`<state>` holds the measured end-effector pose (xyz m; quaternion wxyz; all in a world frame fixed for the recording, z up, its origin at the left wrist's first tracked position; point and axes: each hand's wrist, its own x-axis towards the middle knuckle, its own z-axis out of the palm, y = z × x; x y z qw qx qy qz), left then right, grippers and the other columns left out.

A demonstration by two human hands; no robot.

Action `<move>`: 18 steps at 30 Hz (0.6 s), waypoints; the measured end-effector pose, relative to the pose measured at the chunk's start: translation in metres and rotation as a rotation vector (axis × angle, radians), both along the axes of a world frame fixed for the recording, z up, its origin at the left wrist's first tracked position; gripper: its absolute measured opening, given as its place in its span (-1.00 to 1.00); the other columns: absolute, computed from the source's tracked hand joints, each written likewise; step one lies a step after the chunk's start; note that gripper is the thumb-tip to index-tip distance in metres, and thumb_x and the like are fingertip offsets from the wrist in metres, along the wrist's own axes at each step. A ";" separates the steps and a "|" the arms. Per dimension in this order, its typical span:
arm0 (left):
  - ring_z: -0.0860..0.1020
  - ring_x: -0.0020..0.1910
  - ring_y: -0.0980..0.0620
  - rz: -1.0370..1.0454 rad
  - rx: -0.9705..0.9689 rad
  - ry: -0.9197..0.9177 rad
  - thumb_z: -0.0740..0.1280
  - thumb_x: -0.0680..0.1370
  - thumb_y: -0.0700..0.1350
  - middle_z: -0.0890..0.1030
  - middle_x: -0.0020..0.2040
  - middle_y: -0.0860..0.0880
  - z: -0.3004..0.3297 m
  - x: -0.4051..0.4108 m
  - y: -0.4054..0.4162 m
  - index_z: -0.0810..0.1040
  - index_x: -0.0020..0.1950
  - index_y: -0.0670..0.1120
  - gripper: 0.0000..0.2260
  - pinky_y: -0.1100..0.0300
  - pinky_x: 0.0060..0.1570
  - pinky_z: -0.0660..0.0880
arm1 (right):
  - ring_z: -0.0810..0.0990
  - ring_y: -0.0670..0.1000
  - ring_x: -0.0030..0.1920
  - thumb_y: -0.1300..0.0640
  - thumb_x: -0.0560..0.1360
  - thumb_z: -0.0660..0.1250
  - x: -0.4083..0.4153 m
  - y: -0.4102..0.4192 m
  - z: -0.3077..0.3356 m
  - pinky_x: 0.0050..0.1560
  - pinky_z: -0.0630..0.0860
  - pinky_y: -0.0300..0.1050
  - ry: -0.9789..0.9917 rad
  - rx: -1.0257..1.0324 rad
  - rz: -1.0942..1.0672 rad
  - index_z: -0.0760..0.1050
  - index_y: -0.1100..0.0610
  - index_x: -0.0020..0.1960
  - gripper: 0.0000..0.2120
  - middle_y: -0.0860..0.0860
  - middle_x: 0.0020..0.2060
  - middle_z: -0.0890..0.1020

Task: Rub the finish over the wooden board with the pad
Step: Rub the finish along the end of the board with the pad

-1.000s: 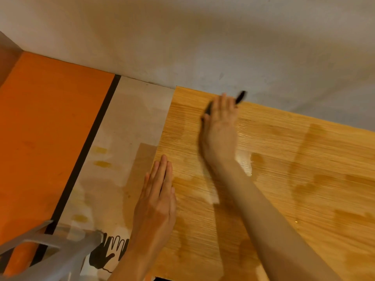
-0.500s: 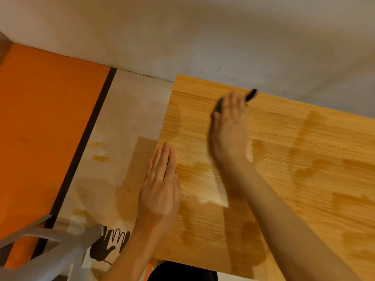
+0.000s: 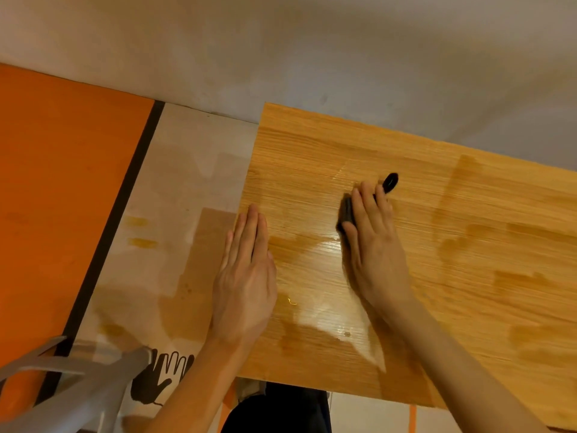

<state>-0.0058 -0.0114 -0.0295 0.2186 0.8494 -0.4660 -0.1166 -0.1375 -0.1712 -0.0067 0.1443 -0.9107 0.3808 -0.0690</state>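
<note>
One wooden board point(image 3: 437, 276), one pad point(image 3: 347, 210), two hands.

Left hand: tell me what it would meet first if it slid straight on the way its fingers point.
The left hand lies flat at the wooden board left edge, fingers pointing away. Ahead is only bare board, then probably the grey wall.

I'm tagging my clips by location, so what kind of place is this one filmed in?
Probably a makeshift home or hobby workspace on the floor, not a fitted workshop: the wooden board lies on protective sheeting stained with finish, against a plain wall.
</note>
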 end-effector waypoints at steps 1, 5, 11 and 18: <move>-0.09 0.63 0.05 0.000 0.010 -0.004 0.02 0.69 -0.13 0.06 0.64 -0.11 0.000 0.000 0.000 0.06 0.61 -0.21 -0.52 -0.03 0.59 0.08 | -0.09 0.05 0.57 0.04 0.69 -0.02 -0.011 0.007 0.001 0.57 -0.11 -0.09 0.011 0.002 0.062 0.08 0.19 0.55 -0.53 0.05 0.55 0.07; -0.05 0.62 0.02 0.007 0.026 -0.003 -0.01 0.71 -0.15 0.03 0.64 -0.11 0.000 0.000 0.000 0.04 0.62 -0.20 -0.54 0.00 0.59 0.06 | -0.06 0.08 0.57 0.09 0.67 0.02 0.006 -0.044 0.002 0.57 -0.02 0.01 0.026 0.013 0.055 0.12 0.20 0.54 -0.54 0.09 0.55 0.10; -0.06 0.63 0.00 -0.013 0.041 -0.003 -0.06 0.71 -0.12 -0.01 0.64 -0.11 0.000 0.000 0.001 0.02 0.62 -0.20 -0.53 -0.01 0.60 0.05 | -0.10 0.08 0.57 0.06 0.69 -0.03 0.029 -0.049 -0.001 0.57 -0.08 0.01 -0.062 0.061 -0.197 0.11 0.21 0.54 -0.53 0.10 0.56 0.08; -0.07 0.63 -0.01 -0.026 0.022 0.011 -0.09 0.70 -0.10 -0.02 0.64 -0.13 0.000 0.001 0.000 0.00 0.61 -0.21 -0.52 -0.01 0.60 0.03 | -0.07 0.03 0.57 0.03 0.68 -0.03 -0.021 0.017 0.001 0.56 -0.14 -0.13 0.041 0.002 0.103 0.07 0.15 0.55 -0.53 0.02 0.55 0.10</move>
